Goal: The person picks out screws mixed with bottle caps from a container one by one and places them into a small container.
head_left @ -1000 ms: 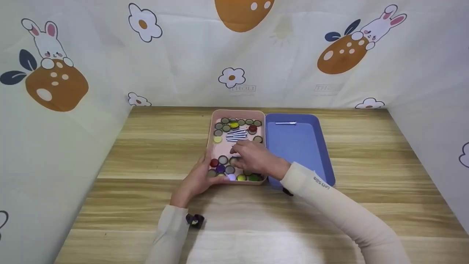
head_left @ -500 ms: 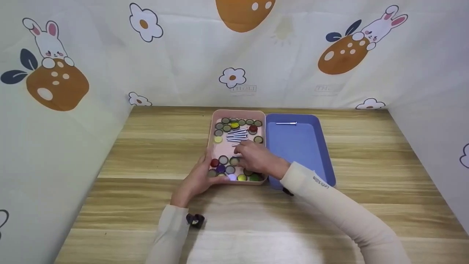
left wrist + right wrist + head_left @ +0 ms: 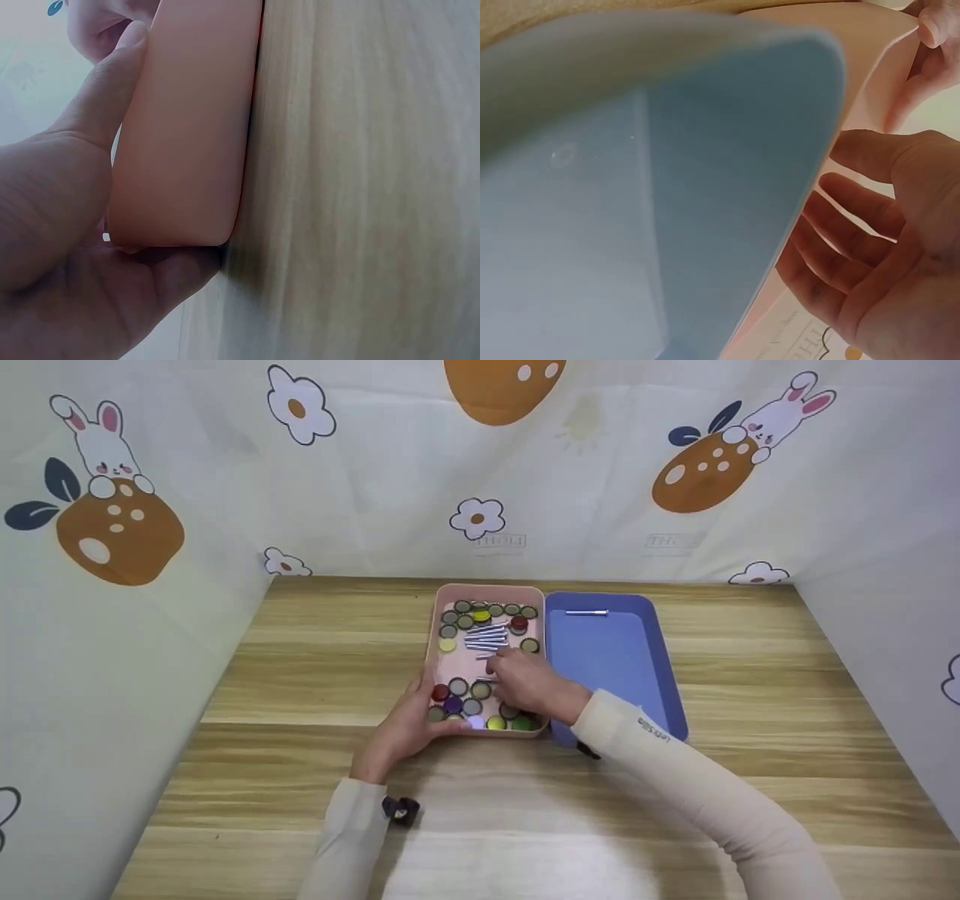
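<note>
In the head view, my left hand [image 3: 405, 731] grips the near-left corner of a pink tray [image 3: 487, 734], its thumb over the front rim. The left wrist view shows that thumb [image 3: 105, 90] along the wall and fingers around the corner. My right hand [image 3: 529, 682] reaches down inside the tray with bent fingers. Two silvery screws poke out beside it, their other ends hidden. In the right wrist view the tray walls hide its fingertips, so I cannot tell whether it holds a screw. Farther back lies a row of screws [image 3: 486, 637].
Bottle caps [image 3: 453, 705] cover the tray's near end, and more caps [image 3: 465, 621] lie along its far end. A blue tray [image 3: 671, 690] stands against the right side of the pink one, with one screw [image 3: 586, 613] near its far edge. Patterned cloth surrounds the wooden table [image 3: 315, 660].
My right hand has shifted slightly to the right inside the pink tray, uncovering more of the two screws and a bottle cap beside it. My left hand keeps its place.
</note>
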`<move>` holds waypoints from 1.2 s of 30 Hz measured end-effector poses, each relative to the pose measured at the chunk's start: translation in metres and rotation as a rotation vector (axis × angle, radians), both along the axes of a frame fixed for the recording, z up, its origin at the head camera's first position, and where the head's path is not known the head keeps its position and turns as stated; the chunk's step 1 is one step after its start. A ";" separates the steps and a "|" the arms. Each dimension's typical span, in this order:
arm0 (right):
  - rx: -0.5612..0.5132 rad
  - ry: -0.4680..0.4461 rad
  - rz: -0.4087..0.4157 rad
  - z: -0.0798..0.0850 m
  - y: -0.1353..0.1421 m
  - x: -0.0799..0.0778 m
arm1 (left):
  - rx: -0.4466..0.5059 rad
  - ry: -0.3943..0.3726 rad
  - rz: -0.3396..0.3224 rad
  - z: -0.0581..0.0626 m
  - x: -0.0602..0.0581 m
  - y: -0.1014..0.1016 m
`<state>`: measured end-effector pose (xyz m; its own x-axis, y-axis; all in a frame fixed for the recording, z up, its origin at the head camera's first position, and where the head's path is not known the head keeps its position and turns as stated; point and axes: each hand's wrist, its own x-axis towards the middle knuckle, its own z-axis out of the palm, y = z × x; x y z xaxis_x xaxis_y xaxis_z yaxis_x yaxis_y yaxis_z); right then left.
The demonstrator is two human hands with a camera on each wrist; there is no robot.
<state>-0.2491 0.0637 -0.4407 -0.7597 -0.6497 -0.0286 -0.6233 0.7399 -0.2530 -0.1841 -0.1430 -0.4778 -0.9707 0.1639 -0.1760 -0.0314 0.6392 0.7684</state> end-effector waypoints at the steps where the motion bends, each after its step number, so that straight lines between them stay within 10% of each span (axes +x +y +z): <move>1: 0.008 -0.005 -0.009 0.001 0.000 0.000 | -0.001 -0.003 0.000 0.000 0.000 0.000; 36: 0.174 -0.053 -0.046 0.002 -0.006 -0.014 | 0.001 -0.002 -0.018 0.002 0.001 0.000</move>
